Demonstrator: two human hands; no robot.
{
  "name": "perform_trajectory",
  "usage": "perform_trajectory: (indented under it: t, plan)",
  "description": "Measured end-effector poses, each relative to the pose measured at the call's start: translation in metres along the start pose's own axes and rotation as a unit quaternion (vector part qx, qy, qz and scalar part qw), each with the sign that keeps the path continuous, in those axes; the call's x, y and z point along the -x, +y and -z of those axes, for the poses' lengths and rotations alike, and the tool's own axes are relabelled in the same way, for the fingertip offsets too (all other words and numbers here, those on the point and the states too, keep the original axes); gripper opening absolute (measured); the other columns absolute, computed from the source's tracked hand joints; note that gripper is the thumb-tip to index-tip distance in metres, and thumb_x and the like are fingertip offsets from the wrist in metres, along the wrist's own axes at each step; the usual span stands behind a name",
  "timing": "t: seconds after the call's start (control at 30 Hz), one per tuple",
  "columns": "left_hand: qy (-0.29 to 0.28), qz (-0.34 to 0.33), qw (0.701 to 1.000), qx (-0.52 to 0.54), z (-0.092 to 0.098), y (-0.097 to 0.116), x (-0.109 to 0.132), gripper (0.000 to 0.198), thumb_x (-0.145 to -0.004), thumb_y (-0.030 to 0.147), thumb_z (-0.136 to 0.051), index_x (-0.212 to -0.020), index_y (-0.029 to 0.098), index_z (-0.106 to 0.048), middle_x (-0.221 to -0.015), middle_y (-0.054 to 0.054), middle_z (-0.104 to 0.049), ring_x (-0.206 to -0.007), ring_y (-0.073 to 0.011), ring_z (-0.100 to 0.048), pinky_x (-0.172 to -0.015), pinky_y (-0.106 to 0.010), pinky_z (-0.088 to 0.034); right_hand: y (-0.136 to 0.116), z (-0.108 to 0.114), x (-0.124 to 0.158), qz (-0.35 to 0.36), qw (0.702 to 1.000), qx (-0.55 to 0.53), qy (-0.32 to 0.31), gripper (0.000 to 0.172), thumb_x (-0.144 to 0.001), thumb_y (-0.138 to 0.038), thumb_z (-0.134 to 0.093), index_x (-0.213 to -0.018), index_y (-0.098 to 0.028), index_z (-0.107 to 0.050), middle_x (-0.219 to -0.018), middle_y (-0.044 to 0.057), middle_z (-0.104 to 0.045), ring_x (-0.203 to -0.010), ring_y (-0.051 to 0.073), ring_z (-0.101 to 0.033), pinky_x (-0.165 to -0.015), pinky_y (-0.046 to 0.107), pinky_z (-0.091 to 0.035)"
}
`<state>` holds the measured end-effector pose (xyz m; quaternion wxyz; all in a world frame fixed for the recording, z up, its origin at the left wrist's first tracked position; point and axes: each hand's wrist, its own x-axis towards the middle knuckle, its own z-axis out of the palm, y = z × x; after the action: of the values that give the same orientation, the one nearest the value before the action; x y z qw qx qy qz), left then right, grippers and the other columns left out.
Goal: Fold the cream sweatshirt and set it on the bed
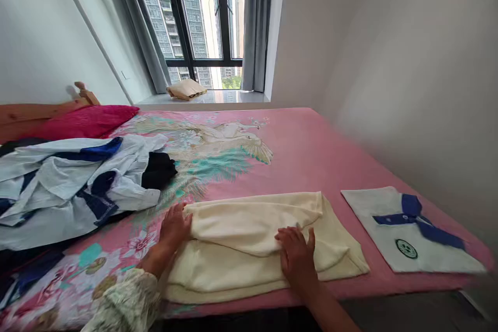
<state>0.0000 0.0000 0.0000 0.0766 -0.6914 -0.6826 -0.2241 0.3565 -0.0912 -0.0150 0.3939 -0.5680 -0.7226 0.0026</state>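
A cream-coloured garment (249, 223) lies partly folded near the bed's front edge, its upper layer turned over the lower one. I cannot make out which kind of garment it is. At its left end rests my left hand (175, 225), fingers stretched along the cloth's edge. My right hand (298, 254) lies on the cloth right of the middle, palm down with the fingers spread. Neither hand grips the fabric visibly.
A folded white polo shirt (373, 238) with a blue collar lies at the right. On the left are heaped white and blue clothes (70, 181) and a red pillow (89, 124). A folded beige cloth (187, 89) sits on the windowsill (229, 96). The pink bedsheet (299, 155) meets a wall.
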Motion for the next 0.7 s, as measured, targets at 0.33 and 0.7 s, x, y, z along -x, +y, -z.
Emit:
perform_trajectory:
  t: [0.33,0.7]
  plan:
    - [-0.146,-0.144,0.979,0.004,-0.028,0.066,0.023,0.045,-0.085,0.042,-0.043,-0.123,0.020,-0.056,-0.136,-0.010,-0.050,-0.130,-0.0301,-0.037,-0.107,-0.051,-0.027,-0.025,-0.030,-0.051,0.061,0.968,-0.025,-0.242,0.031,-0.089,-0.023,-0.041,-0.117,-0.023,-0.054,-0.125,0.007,-0.057,-0.124,0.024,-0.041,-0.108,0.054,-0.011]
    - [-0.191,-0.232,0.950,0.088,-0.004,0.153,0.035,0.048,-0.072,0.052,-0.059,-0.110,0.022,-0.058,-0.128,-0.011,-0.053,-0.122,-0.0281,-0.045,-0.106,-0.050,-0.029,0.115,0.039,-0.087,-0.155,0.960,0.156,-0.176,0.036,-0.095,-0.032,-0.028,-0.097,-0.023,-0.063,-0.101,0.005,-0.065,-0.100,0.020,-0.052,-0.083,0.033,-0.033]
